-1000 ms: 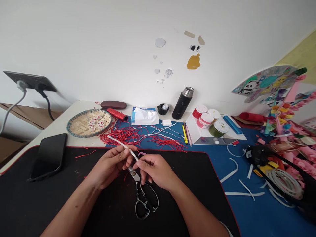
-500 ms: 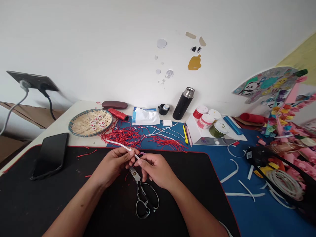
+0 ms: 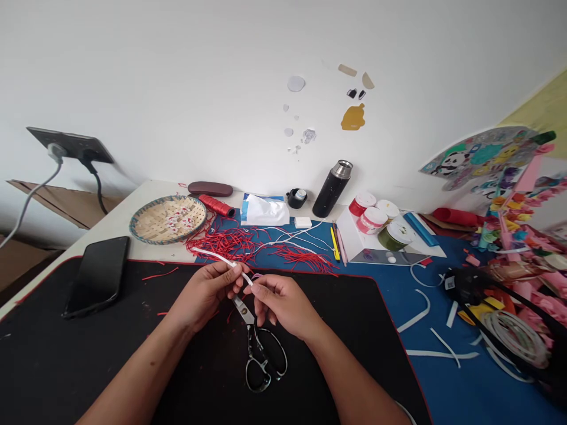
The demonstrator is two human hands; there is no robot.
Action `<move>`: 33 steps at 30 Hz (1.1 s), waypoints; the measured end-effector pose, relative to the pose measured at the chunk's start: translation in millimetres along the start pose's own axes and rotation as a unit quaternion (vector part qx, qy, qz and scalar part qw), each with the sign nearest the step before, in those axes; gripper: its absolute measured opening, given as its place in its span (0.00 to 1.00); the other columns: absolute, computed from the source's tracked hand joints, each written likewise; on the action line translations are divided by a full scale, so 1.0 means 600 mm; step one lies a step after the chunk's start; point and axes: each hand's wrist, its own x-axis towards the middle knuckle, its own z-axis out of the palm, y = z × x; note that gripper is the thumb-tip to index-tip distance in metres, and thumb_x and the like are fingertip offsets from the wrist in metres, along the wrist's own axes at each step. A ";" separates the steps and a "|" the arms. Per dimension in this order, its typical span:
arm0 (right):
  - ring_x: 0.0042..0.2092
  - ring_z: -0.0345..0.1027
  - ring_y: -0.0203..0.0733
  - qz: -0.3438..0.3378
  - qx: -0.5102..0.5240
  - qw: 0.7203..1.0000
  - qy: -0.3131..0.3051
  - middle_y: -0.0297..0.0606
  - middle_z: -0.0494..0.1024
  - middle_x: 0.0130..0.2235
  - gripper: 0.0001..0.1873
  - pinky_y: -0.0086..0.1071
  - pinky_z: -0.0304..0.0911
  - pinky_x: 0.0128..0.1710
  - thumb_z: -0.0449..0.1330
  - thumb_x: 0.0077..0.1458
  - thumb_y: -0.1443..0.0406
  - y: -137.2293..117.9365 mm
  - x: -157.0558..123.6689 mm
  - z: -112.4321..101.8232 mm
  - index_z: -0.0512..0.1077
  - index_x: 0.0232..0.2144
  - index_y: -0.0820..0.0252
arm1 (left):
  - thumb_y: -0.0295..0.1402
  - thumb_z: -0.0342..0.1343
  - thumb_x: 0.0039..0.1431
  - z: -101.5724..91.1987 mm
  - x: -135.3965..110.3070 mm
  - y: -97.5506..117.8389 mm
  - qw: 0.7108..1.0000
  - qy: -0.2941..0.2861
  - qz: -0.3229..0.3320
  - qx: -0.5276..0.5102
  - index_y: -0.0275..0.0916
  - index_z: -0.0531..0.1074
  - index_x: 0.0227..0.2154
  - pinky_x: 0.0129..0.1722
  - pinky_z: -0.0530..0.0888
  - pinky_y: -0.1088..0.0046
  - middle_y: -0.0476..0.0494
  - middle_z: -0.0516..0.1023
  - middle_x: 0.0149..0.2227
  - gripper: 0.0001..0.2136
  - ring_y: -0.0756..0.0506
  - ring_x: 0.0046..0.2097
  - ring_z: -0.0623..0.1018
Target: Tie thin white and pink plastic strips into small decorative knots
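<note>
Head view swung slightly left; left hand fingers closed on white strip, right hand fingers pinching its end, scissors at 6 o'clock

White table is carrying a black desk mat; phone is lying on it leftward, scissors centrally, bamboo basket just beyond it.

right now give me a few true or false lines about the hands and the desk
1. The left hand holds a white strip. True.
2. The right hand grips the scissors. False: the scissors lie on the black mat below the hands.
3. The phone lies on the black mat, left of the hands. True.
4. The woven basket holds the black flask. False: the black flask stands back near the wall.
</note>
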 end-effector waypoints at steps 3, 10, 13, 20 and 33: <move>0.23 0.72 0.33 0.007 0.011 1.000 0.000 0.30 0.75 0.27 0.25 0.24 0.51 0.18 0.64 0.62 0.44 0.004 0.002 0.000 0.75 0.38 0.61 | 0.39 0.80 0.45 0.002 -0.001 -0.002 1.000 -0.024 0.001 0.008 0.33 0.87 0.31 0.24 0.67 0.78 0.44 0.80 0.24 0.15 0.50 0.26 0.74; 0.23 0.73 0.34 0.013 0.019 1.000 -0.003 0.31 0.76 0.26 0.24 0.24 0.52 0.19 0.64 0.63 0.45 0.010 0.003 -0.003 0.75 0.38 0.61 | 0.41 0.80 0.46 0.003 -0.004 -0.003 0.998 -0.046 -0.004 0.039 0.34 0.87 0.32 0.25 0.67 0.78 0.44 0.80 0.25 0.16 0.49 0.27 0.74; 0.22 0.72 0.33 0.007 0.015 1.000 -0.003 0.31 0.76 0.25 0.22 0.24 0.52 0.19 0.64 0.63 0.47 0.010 0.002 -0.003 0.76 0.37 0.61 | 0.41 0.79 0.47 0.003 -0.005 -0.003 0.998 -0.049 -0.011 0.034 0.34 0.87 0.32 0.26 0.67 0.78 0.44 0.80 0.25 0.16 0.50 0.27 0.74; 0.22 0.71 0.34 0.017 -0.015 1.000 -0.006 0.30 0.74 0.23 0.19 0.24 0.53 0.20 0.62 0.66 0.52 0.007 0.001 -0.005 0.77 0.36 0.62 | 0.46 0.75 0.54 0.002 -0.006 0.002 0.997 -0.079 -0.015 0.018 0.33 0.86 0.33 0.25 0.67 0.76 0.43 0.79 0.24 0.18 0.49 0.26 0.73; 0.22 0.70 0.33 0.022 -0.029 0.999 -0.016 0.29 0.73 0.22 0.15 0.24 0.53 0.20 0.61 0.68 0.56 0.004 0.001 -0.004 0.76 0.36 0.62 | 0.49 0.72 0.56 0.002 -0.008 0.007 0.992 -0.107 -0.056 0.030 0.34 0.85 0.32 0.23 0.66 0.78 0.45 0.77 0.22 0.19 0.51 0.23 0.70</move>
